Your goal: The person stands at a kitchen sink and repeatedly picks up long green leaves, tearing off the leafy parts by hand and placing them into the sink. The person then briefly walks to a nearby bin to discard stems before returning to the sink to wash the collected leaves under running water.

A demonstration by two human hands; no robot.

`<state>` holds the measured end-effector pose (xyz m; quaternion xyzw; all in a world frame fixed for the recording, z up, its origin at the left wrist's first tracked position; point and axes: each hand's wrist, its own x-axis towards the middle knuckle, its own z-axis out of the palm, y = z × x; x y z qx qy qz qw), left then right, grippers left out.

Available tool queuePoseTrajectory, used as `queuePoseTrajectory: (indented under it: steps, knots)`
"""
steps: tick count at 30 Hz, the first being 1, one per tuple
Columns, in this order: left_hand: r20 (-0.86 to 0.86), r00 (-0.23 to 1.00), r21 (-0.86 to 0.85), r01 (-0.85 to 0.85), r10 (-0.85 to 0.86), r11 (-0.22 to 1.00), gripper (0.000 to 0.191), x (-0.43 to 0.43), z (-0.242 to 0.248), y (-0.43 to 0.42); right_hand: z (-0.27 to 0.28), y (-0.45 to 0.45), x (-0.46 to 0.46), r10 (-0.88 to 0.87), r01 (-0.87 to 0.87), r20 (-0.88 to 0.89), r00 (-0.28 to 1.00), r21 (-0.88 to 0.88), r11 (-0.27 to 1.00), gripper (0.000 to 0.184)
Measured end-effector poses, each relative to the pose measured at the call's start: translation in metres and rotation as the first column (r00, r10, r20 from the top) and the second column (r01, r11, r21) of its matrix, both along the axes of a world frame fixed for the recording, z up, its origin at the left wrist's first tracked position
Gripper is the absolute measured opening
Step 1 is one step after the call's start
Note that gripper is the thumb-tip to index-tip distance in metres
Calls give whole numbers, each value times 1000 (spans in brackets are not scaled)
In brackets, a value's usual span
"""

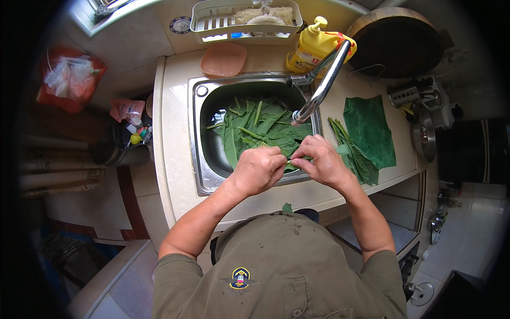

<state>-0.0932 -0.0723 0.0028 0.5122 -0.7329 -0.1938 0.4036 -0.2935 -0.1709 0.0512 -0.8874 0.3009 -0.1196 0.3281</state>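
Over the near edge of a stainless steel sink [207,175], my left hand [261,165] is closed on the end of a green stem [290,162]. My right hand [322,159] pinches the same stem between thumb and fingertips, close beside the left. Part of the stem is hidden by the fingers. Long green leaves with pale stalks [255,123] lie piled in the sink below the hands. More leaves [354,155] rest on the counter right of the sink, partly against a dark green cloth [370,131]. The chrome faucet [324,85] reaches over the sink's right side.
Behind the sink stand a pink dish [224,60], a plastic rack [247,24] with a scrubber, and a yellow pump bottle [314,48]. A round wooden board [394,44] leans at the back right. A metal bowl [424,135] sits at the right edge.
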Motion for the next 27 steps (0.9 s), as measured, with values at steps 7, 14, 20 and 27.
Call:
queuePoseTrajectory:
  steps: [7,14,20,27]
  knots:
    - [-405,906,193,-44,121,980,6,5,1,-1,-5,6,8,-11,16,134,991,-41,999,7]
    - [-619,680,272,-285,394,919,10,-21,-1,-4,-48,36,40,-652,295,308,693,704,646,12]
    - [-244,900,217,-313,362,925,5,-32,-20,14,-55,10,43,-879,265,360,313,855,445,18]
    - [-100,833,360,-479,544,801,7,27,-64,65,24,-85,-38,-886,271,436,-157,882,386,19]
